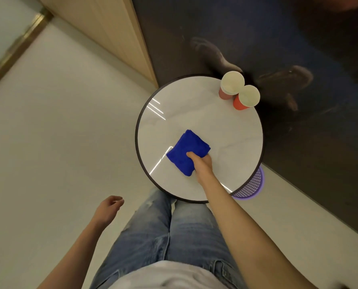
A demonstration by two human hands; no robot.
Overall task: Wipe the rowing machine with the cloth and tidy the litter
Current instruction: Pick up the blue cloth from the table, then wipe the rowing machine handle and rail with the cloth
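The left hand (109,207) hangs beside the thigh, fingers loosely curled, holding nothing. The right hand (201,163) grips the folded blue cloth (186,151) lying on the round white surface (226,130). A purple mesh basket (253,184) stands under the surface's rim, its contents hidden. At the far edge two paper cups (232,83) stand upright, touching, with pale insides.

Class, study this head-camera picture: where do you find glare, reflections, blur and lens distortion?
Head view: white glare streaks cross the glossy round table beside the blue cloth; the dark wall panel mirrors smeared, soft shapes; the left hand is slightly blurred; the wide lens slants the wooden panelling steeply; lighting is even, shadows faint.
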